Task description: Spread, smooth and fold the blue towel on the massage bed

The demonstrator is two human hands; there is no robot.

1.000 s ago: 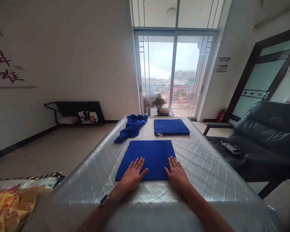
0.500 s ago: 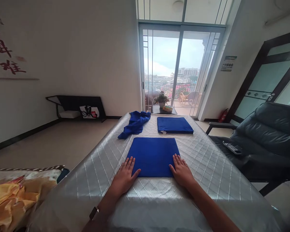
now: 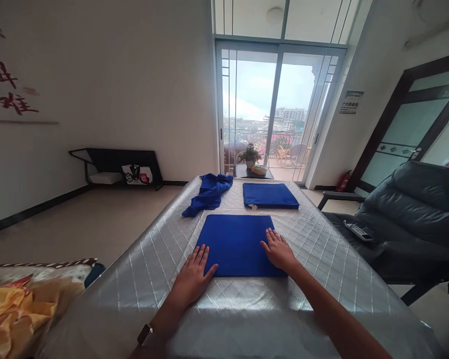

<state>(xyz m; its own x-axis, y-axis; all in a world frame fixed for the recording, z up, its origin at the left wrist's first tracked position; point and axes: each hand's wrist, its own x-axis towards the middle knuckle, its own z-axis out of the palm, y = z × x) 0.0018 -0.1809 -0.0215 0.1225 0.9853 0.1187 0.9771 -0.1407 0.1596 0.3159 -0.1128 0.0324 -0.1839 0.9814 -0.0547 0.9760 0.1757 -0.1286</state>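
Note:
A flat rectangle of folded blue cloth [image 3: 235, 247] lies in front of me on a silver quilted cover [image 3: 247, 309]. My left hand [image 3: 195, 271] rests on its left edge, fingers stretched out. Along the right edge lies my right hand [image 3: 279, 249], flat with its fingers extended. Behind it, to the right, a stack of folded blue cloth [image 3: 271, 194] sits with a small white tag showing at its front. A crumpled blue cloth [image 3: 209, 194] is at the far left of the cover.
A dark recliner [image 3: 407, 219] with a power strip [image 3: 359, 231] on its seat stands to the right. Beyond the far edge, a small table holds a potted plant [image 3: 250, 155]. Yellow cloth [image 3: 15, 309] lies at lower left.
My right hand has slid forward along the right edge of the folded cloth, uncovering its near right corner. My left hand has stayed in place.

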